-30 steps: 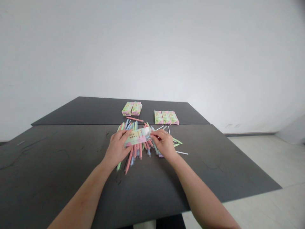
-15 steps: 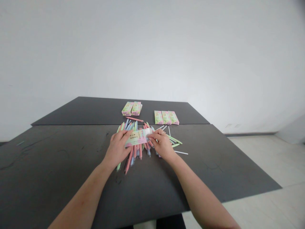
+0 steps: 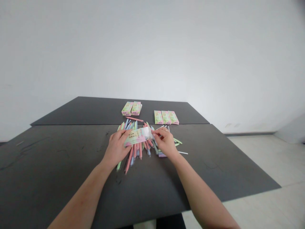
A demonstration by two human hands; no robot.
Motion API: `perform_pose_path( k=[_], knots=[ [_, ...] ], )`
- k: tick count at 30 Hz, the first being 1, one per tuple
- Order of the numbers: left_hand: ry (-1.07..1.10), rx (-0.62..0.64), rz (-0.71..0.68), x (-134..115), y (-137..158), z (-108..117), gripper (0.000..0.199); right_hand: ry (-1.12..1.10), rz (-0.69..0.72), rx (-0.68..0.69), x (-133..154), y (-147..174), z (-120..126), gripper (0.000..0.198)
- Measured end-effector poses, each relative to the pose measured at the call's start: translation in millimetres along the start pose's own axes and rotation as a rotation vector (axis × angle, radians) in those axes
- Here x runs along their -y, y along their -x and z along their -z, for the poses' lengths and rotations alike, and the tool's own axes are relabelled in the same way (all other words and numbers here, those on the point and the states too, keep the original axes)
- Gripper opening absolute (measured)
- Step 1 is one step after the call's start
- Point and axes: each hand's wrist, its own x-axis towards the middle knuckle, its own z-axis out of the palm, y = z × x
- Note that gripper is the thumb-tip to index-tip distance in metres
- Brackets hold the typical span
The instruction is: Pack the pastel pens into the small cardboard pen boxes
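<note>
My left hand (image 3: 118, 144) is closed around one end of a small pastel green, yellow and pink pen box (image 3: 135, 136), tilted over a pile of pens. At the box's other end a white inner flap (image 3: 148, 132) stands out. My right hand (image 3: 165, 141) pinches at the edge of that flap with thumb and forefinger; a ring shows on one finger. Beneath the box, pink, blue and green pens (image 3: 129, 160) lie loosely on the dark table. More green pens (image 3: 177, 141) and a thin white stick (image 3: 183, 153) lie beyond my right hand, partly hidden by it.
Farther back on the black table (image 3: 71, 178) stand two stacks of similar boxes (image 3: 127, 108). Three more boxes (image 3: 166, 117) lie side by side to their right. A single pink pen (image 3: 134, 119) lies crosswise behind the pile. A white wall (image 3: 152, 51) rises behind the table.
My right hand has shifted slightly right, and more of the white flap shows at the box end. The box tilts a little more. My left hand stays in place.
</note>
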Motion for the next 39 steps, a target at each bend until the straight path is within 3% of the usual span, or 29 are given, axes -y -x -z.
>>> perform_pose_path(
  k=[6,8,13,22,29,39],
  knots=[
    [-0.01,-0.015,0.013,3,0,-1,0.055,-0.013,-0.192,-0.204,-21,-12,22,0.02],
    [-0.011,-0.025,0.021,4,0,-1,0.056,0.048,-0.252,-0.211,-32,-14,27,0.022],
    [-0.034,-0.051,0.039,9,1,-4,0.057,0.267,-0.334,0.0,-48,-13,22,0.021],
    [-0.043,-0.083,0.083,7,-1,-1,0.061,0.552,-0.211,0.311,-38,-3,-9,0.029],
    [-0.042,-0.087,0.086,8,-1,-2,0.061,0.683,-0.179,0.325,-32,-4,-15,0.024],
    [-0.043,-0.098,0.074,8,-1,-2,0.061,0.733,-0.267,0.32,-29,-4,-16,0.017]
  ],
)
